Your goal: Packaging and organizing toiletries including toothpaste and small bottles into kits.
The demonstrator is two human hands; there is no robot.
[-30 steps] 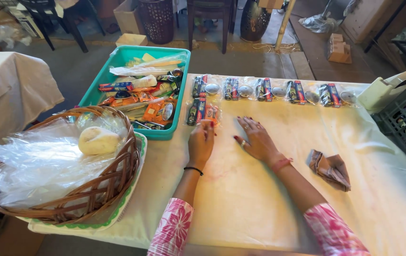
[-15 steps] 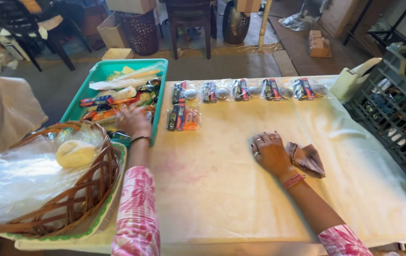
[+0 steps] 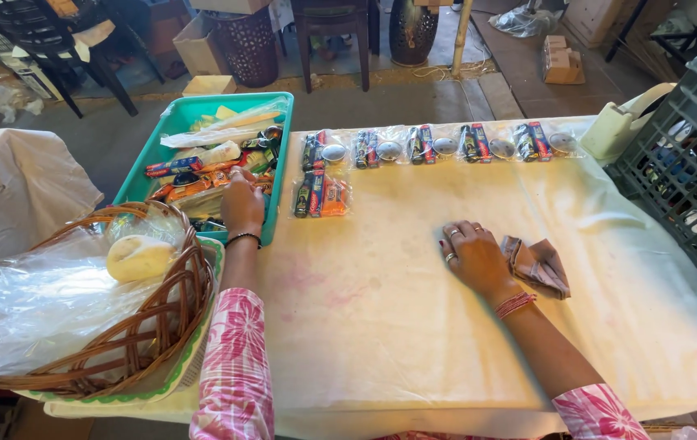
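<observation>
Wicker basket (image 3: pixel 79 326): at your 8 o'clock, it overhangs the tabletop (image 3: pixel 413 326) edge on a green-rimmed plate, stuffed with loose clear plastic bags and a pale roll. Your left forearm passes just beside its rim; a careless pull-back could nudge it off the corner.

Teal tray (image 3: pixel 171 134): at 10 o'clock, crowded with small packets and wrappers lying every way (hard to tell one from another here).

Left hand (image 3: pixel 242 204): your grip is down in the tray, fingers curled over the packets; I cannot tell whether they have closed on one or only rest there. Lifting blind, you may drag a neighbour out with it or spill some over the tray's near wall.

Single bagged set (image 3: pixel 321 195): just right of the tray at 11 o'clock, apart from the row. A wrist swinging back could knock it askew.

Row of bagged sets (image 3: pixel 438 145): along the far edge from 11 to 1 o'clock, five clear bags nearly touching. One bump may shift several.

Right hand (image 3: pixel 472 257): your grip is empty, flat and spread on the cloth at 1 o'clock.

Folded brown cloth (image 3: pixel 537 265): touching that hand's right side; it could snag your fingers.

Grey crate (image 3: pixel 682 171): at 2 o'clock, well apart.
</observation>
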